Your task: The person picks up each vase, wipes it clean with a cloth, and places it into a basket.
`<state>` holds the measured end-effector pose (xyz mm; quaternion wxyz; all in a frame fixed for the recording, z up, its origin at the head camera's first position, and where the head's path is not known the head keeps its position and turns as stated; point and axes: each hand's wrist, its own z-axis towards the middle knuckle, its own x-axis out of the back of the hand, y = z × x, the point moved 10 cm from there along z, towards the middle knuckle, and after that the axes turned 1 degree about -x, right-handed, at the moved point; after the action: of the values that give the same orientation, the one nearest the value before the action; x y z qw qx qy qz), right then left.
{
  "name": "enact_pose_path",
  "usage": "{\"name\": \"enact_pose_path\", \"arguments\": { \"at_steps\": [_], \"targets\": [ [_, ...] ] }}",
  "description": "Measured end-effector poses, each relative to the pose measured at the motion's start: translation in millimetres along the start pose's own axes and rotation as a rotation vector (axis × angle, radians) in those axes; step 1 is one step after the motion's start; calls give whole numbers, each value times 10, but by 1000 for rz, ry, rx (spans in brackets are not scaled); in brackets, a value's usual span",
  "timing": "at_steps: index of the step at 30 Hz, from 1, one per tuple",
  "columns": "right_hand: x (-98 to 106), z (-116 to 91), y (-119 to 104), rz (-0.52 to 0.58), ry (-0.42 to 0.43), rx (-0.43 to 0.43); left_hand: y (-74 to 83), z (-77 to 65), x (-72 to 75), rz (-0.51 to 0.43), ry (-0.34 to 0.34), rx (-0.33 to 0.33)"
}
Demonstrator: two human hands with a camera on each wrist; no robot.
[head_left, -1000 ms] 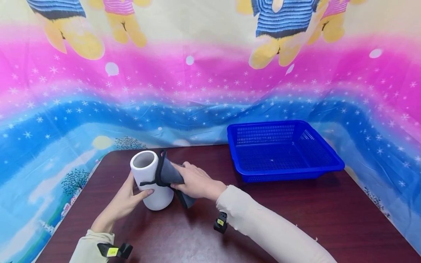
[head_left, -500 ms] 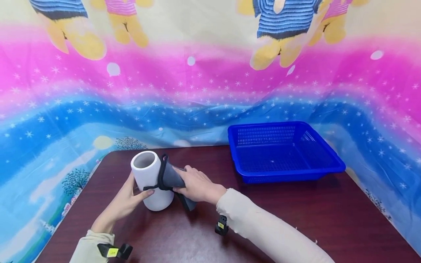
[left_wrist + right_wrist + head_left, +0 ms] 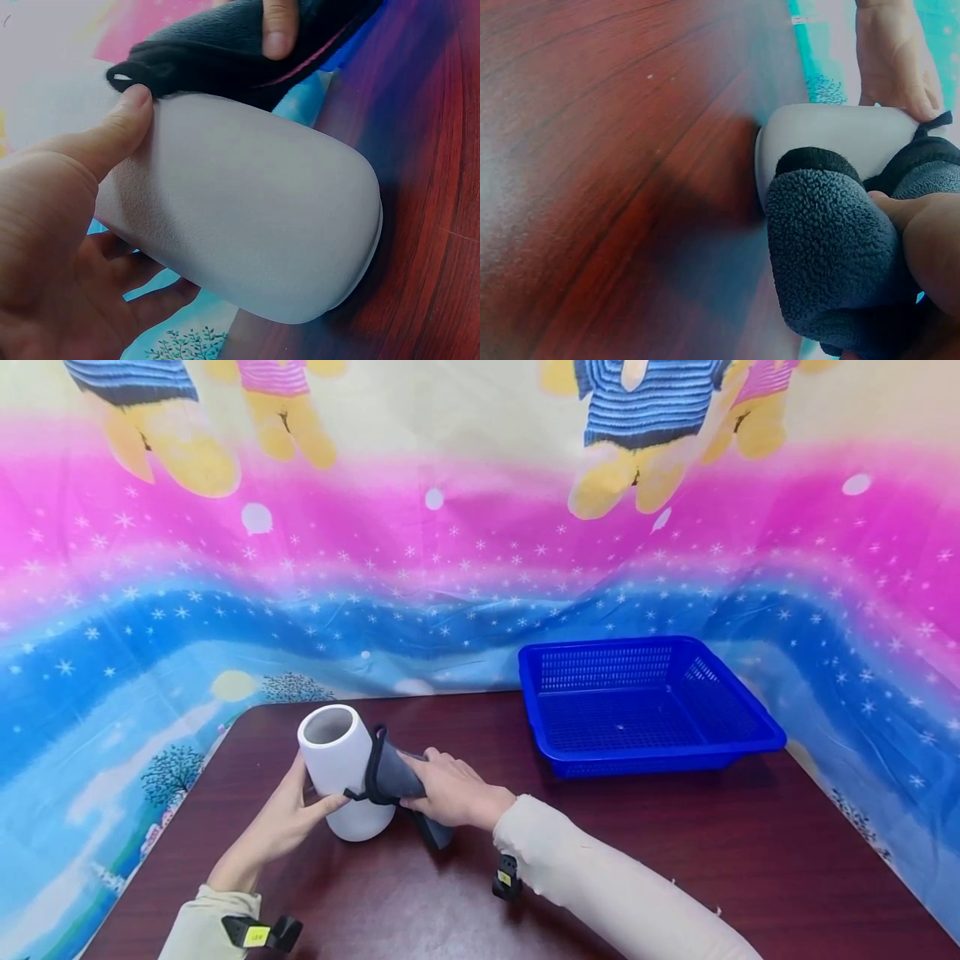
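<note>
A white vase (image 3: 337,768) with a round open mouth stands on the table, leaning slightly in the head view. My left hand (image 3: 281,818) grips it from the left, thumb (image 3: 127,120) on the near side and fingers behind. In my right hand (image 3: 453,789) is a bunched grey cleaning cloth (image 3: 405,781) with black edging and a small black loop. The cloth lies against the vase's right side. In the left wrist view the left thumb tip is beside the cloth's loop. Fleecy folds of the cloth (image 3: 832,247) hang below the right hand in the right wrist view.
A blue perforated plastic basket (image 3: 645,718) stands at the back right of the dark red wooden table (image 3: 600,860). A patterned cloth backdrop (image 3: 465,568) with snowflakes and cartoon bears hangs around the table's back and sides.
My right hand and the cloth have moved slightly down and to the right along the vase. The left hand and the vase have stayed in place.
</note>
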<state>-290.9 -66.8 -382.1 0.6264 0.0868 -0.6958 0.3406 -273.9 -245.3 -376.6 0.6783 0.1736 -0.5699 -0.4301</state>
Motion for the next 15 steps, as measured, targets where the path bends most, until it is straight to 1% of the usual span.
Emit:
{"name": "enact_pose_path", "arguments": {
  "at_steps": [6, 11, 15],
  "targets": [
    [-70, -8, 52, -26, -16, -26, -17, -5, -12, -4, -11, 30],
    [-108, -10, 81, -26, -20, -36, -21, -5, -12, -3, -8, 29],
    [-166, -21, 114, -42, -39, -44, -28, -8, -19, -30, -9, 30]
  ]
}}
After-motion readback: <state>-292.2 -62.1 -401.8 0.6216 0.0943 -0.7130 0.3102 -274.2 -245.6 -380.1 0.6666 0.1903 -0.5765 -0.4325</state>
